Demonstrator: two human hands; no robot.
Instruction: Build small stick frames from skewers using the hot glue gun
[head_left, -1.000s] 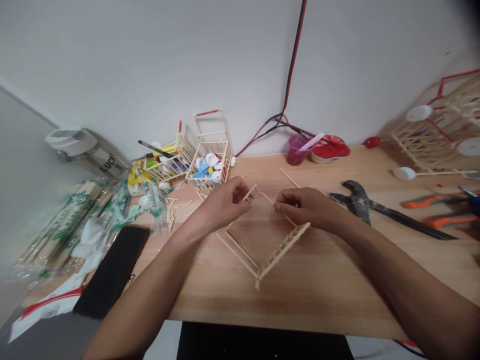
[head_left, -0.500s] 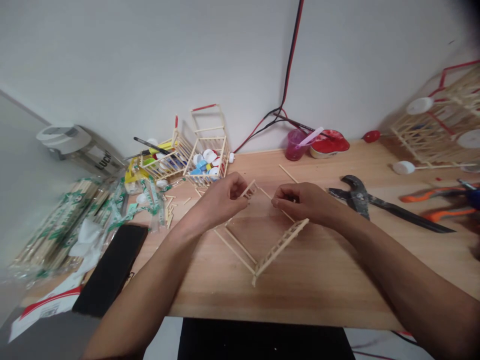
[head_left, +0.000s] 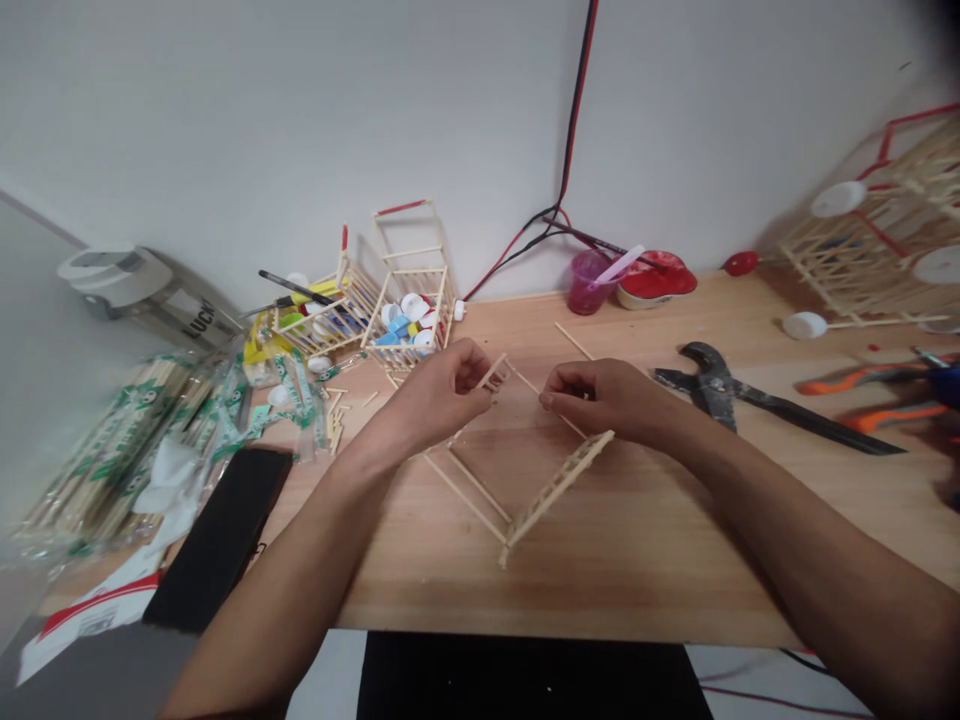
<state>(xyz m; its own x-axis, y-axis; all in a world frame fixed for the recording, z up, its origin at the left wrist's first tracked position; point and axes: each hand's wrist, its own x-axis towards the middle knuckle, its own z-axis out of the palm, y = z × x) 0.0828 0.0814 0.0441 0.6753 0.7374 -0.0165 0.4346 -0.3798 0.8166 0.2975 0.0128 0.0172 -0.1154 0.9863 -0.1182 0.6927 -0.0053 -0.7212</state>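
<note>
Compared with a second ago, my whole view has slid slightly, so everything on the table point(head_left: 622, 570) sits a little further left and higher; the hands have kept their places on the stick frame point(head_left: 561, 489). I see that frame at the centre, lying as an open diamond of thin wooden sticks, one corner pointing toward the bottom edge and a slatted side at its lower right. The left hand point(head_left: 442, 392) has thumb and forefinger closed on the slatted piece near the far corner, its other fingers curled. The right hand point(head_left: 592, 395) pinches the thin stick of the upper-right side between thumb and forefinger.

At centre right I have the black pliers point(head_left: 716, 388) lying just beside the right wrist. Above centre stand a purple cup point(head_left: 587, 287) and a dish of red paint point(head_left: 658, 280), and left of them a stick basket point(head_left: 409, 335) filled with bottle caps. Bagged sticks point(head_left: 112, 440) lie at far left, beside a black phone point(head_left: 217, 540).
</note>
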